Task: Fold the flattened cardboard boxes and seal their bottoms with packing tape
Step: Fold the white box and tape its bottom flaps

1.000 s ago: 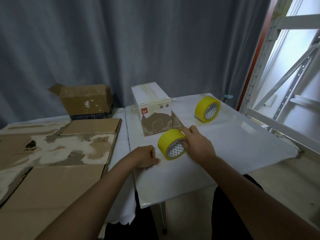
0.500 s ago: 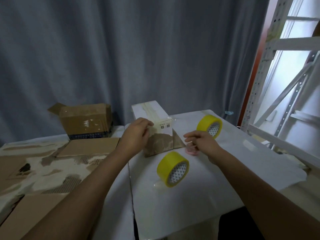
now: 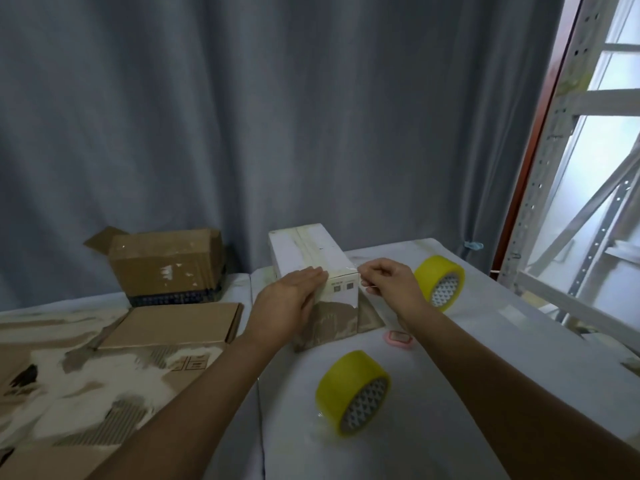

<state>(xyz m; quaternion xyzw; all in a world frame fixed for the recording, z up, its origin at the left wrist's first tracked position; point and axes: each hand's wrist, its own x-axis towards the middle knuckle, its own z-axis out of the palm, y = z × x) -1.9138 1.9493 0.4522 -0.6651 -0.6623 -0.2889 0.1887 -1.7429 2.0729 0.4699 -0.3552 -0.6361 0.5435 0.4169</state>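
Observation:
A small folded white-and-brown box [image 3: 311,251] stands on the white-covered table [image 3: 485,358], with tape along its top seam. My left hand [image 3: 291,299] presses flat against the box's front upper edge, fingers straight. At the box's top right corner my right hand [image 3: 388,282] has curled fingers that pinch what looks like a thin clear strip of tape. One yellow tape roll [image 3: 353,393] stands on edge in front of the box. A second yellow roll [image 3: 440,282] stands just right of my right hand.
A small pink object [image 3: 398,337] lies beside the box's right base. Flattened cardboard sheets [image 3: 173,327] cover the left table, and an open brown box [image 3: 166,265] stands behind them. Metal shelving [image 3: 554,168] rises at the right, with a grey curtain behind.
My right hand let go of the near tape roll and rose to the box's top right corner. My left hand left the table and now presses the box's front.

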